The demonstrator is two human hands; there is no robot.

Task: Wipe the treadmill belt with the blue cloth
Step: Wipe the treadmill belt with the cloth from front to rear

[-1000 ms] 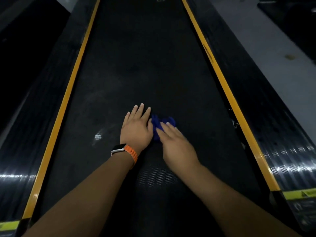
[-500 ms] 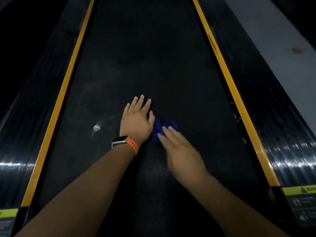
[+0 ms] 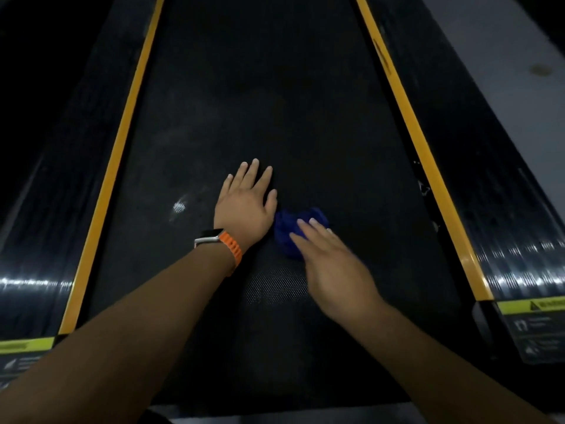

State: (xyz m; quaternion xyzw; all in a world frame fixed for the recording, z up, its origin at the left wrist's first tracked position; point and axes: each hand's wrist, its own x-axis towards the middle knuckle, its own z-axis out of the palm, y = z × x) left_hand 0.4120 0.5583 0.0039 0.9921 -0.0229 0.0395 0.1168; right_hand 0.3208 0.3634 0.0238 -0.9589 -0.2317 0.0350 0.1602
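Fabric this soft will bunch, we judge, so we pin it from above: the straight fingers of our right hand press the blue cloth onto the treadmill belt, beside our flat left hand.

left hand flat, fingers straight | right hand palm-down (fingers extended, slightly blurred)
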